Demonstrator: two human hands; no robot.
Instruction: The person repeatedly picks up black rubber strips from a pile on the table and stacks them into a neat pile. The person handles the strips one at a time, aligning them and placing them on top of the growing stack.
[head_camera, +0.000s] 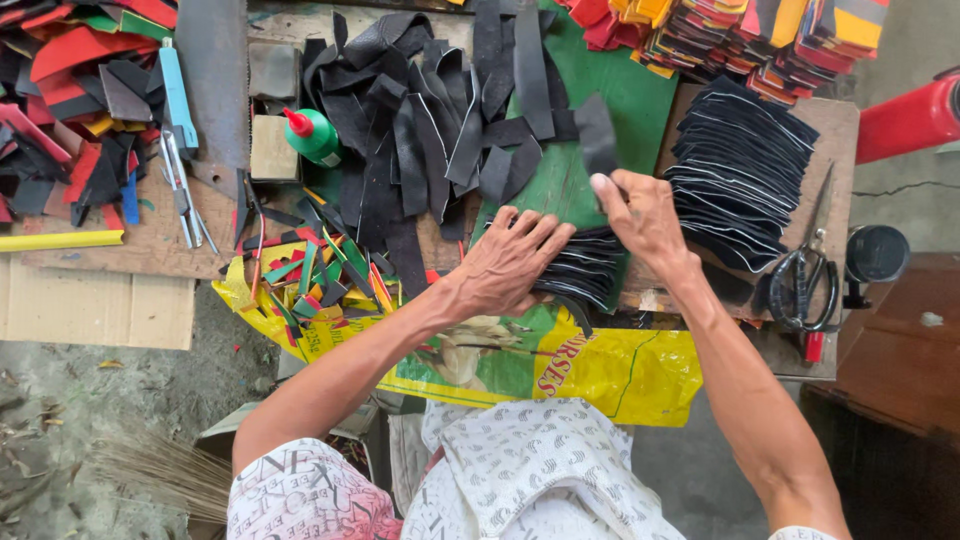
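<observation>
The person's left hand (515, 262) lies flat, fingers spread, pressing on a fanned row of black cut pieces (585, 268) at the bench's near edge. The right hand (640, 215) is pinched, thumb against fingers, on one black strip (597, 135) that stands up at about twelve o'clock from the hand. The two hands sit close together, nearly touching over the row.

To do this well, I judge the flat hand should keep even pressure so the fan does not slide while the pinched piece is handled, one piece at a time.

At ten o'clock from the hands a small open box (273, 148) holds what look like flat tan blocks, with a green glue bottle (316, 136) just beside it. A bigger overlapping stack of black pieces (740, 170) lies at two o'clock, and black-handled scissors (803, 275) at three o'clock.
</observation>
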